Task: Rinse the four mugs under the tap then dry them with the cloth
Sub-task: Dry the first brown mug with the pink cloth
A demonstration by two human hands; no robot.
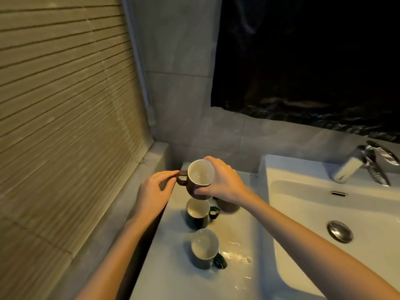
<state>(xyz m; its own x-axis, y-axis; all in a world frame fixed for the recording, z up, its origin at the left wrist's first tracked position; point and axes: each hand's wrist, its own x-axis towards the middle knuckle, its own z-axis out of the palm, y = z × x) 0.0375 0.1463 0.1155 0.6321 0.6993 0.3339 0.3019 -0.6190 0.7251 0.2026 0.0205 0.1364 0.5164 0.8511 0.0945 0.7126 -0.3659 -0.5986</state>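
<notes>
The right hand (225, 180) wraps curled fingers round the body of a round brown mug (200, 173), glossy white inside. The left hand (154, 191) pinches its loop handle (182, 178). The mug is held tilted above the far left of the pale, smooth bench (173, 267). Two dark green mugs (199, 215) (205, 247) stand nearer on the bench.

A home bathroom in dim warm light, white ceramic basin (303, 204) with a chrome pop-up drain plug (339, 231) and overflow slot (338, 193), chrome mixer tap (355, 165) at its back rim, white vanity table (173, 278) beside it, grey wall tiles (179, 83) behind, slatted blind (65, 105) at the left.
</notes>
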